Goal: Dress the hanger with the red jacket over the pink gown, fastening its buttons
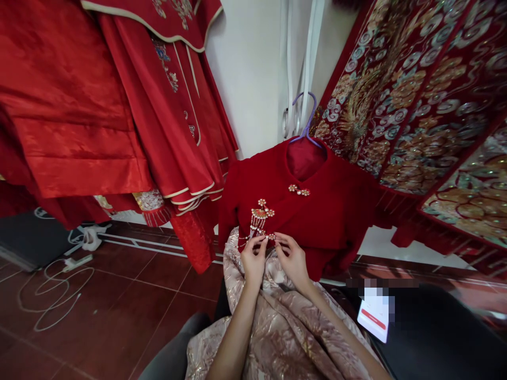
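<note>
Fingers (259, 243) of left hand (253, 259) and right hand (292, 259): tips pinched together from either side on a small beaded clasp (271, 237), low on the front flap of a red jacket (336, 211). Clasp: lies crosswise, roughly level; likely light and fragile, best held by its two ends. Jacket: soft and limp, front towards the person, collar up, long axis from purple hanger (307, 124) down to hem. Beside the left fingers – a tassel ornament (258, 217), dangling. Beneath the wrists – pink-gold brocade (285, 327). Beyond: red robes (119, 105) hanging at left, embroidered panels (428, 95) at right, cable (55, 295) on the tiled floor (119, 327).
</note>
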`<move>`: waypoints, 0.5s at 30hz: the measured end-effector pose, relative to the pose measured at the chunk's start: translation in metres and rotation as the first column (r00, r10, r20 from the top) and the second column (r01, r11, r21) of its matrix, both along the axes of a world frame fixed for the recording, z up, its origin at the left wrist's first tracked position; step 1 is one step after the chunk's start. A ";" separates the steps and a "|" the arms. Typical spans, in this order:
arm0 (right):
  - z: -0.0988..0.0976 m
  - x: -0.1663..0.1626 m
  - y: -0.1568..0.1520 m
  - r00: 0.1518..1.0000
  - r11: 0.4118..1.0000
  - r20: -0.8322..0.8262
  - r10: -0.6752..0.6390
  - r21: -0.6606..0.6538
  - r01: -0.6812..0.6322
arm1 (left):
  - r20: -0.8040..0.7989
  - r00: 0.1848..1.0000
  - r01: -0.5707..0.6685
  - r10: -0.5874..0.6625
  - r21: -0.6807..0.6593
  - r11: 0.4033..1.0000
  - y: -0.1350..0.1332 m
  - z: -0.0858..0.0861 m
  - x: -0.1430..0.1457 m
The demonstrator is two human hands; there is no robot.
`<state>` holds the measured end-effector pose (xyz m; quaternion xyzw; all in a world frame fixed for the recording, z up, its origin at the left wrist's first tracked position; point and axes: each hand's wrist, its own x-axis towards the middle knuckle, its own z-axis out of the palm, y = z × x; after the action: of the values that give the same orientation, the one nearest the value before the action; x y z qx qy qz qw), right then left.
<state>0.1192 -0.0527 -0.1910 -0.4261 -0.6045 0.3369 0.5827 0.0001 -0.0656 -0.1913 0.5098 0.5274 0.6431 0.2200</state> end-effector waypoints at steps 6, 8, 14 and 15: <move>-0.001 0.001 0.000 1.000 1.000 -0.011 0.028 -0.011 -0.028 | 0.109 0.994 0.015 -0.013 -0.011 1.000 0.000 0.000 0.002; -0.001 0.001 -0.001 0.999 0.999 -0.022 0.038 -0.011 -0.038 | 0.128 0.992 0.023 -0.022 -0.010 1.000 0.000 0.001 0.003; 0.000 0.000 -0.001 0.997 0.998 -0.062 0.054 -0.031 -0.056 | 0.148 0.989 0.029 -0.028 -0.003 1.000 -0.001 0.005 0.005; 0.001 0.000 -0.001 0.996 0.998 -0.067 0.055 -0.034 -0.057 | 0.156 0.987 0.030 -0.029 -0.001 1.000 -0.001 0.005 0.005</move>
<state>0.1187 -0.0540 -0.1903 -0.4079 -0.5904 0.3779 0.5851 0.0055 -0.0666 -0.1863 0.4653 0.5020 0.6768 0.2710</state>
